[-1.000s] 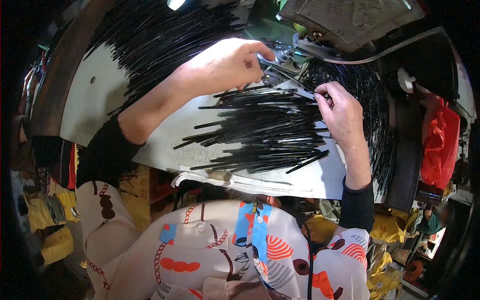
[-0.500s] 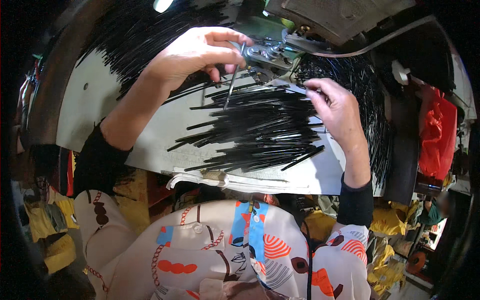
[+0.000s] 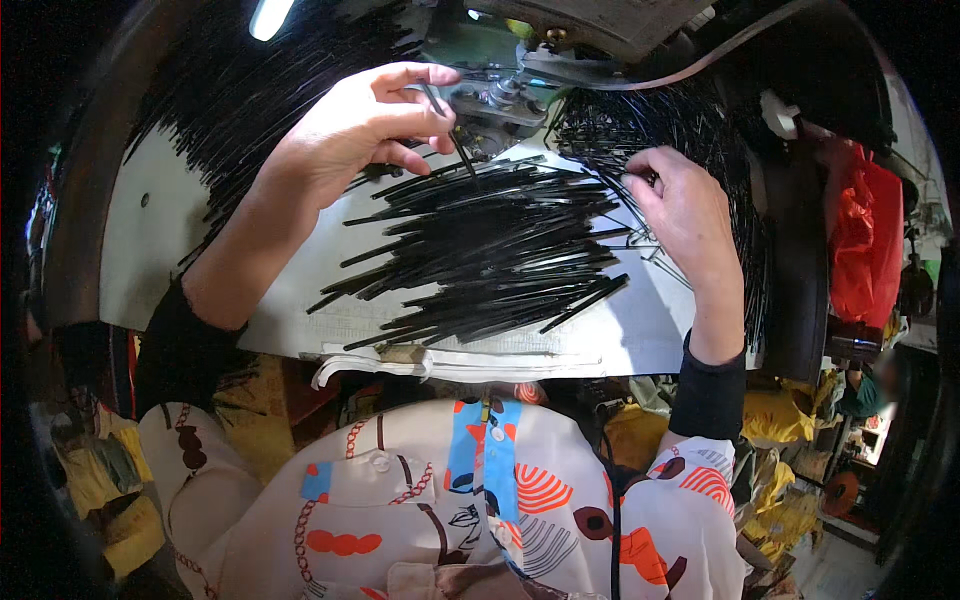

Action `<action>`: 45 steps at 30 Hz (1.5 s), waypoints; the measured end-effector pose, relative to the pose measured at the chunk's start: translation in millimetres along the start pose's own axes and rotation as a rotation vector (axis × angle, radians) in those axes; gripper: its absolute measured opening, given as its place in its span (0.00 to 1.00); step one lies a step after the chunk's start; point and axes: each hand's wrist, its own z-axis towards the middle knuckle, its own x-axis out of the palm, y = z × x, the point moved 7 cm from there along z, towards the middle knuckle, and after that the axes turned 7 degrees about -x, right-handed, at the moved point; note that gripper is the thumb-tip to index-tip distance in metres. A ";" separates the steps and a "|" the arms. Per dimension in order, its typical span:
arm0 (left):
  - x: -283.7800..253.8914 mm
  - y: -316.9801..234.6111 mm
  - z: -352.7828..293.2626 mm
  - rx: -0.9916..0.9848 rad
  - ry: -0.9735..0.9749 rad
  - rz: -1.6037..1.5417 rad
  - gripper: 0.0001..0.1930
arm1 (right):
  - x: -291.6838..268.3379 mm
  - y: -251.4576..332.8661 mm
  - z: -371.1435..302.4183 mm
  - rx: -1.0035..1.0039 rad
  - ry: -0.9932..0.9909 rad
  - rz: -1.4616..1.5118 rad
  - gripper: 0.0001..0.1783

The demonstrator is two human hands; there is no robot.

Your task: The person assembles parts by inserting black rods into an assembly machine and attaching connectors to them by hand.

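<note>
My left hand (image 3: pixel 365 125) is raised above the far left end of a heap of thin black strips (image 3: pixel 480 245). It pinches one slim black strip (image 3: pixel 462 155), which slants down to the right with its lower end over the heap. To the right, my right hand (image 3: pixel 690 205) is curled, thumb against fingers, beside the edge of another black strip pile (image 3: pixel 655 120). Whatever may be between those fingertips is too small to make out. Just beyond my left fingertips is a metal machine part (image 3: pixel 495 105) with round bolts.
A large bundle of black strips (image 3: pixel 250 110) spreads across the far left of the white worktop (image 3: pixel 285 320). A dark machine body (image 3: pixel 600 25) overhangs the far side. Rolled white material (image 3: pixel 470 367) lines the near edge. A red bag (image 3: pixel 865 235) hangs at the right.
The strip in my left hand has swung: its lower end pointed left before and now points right. My right hand has shifted rightward, away from the middle heap. The whole view has moved slightly.
</note>
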 end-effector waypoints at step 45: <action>20.6 11.5 12.8 -0.079 0.179 0.099 0.15 | 21.8 45.8 24.6 0.106 -0.071 1.080 0.06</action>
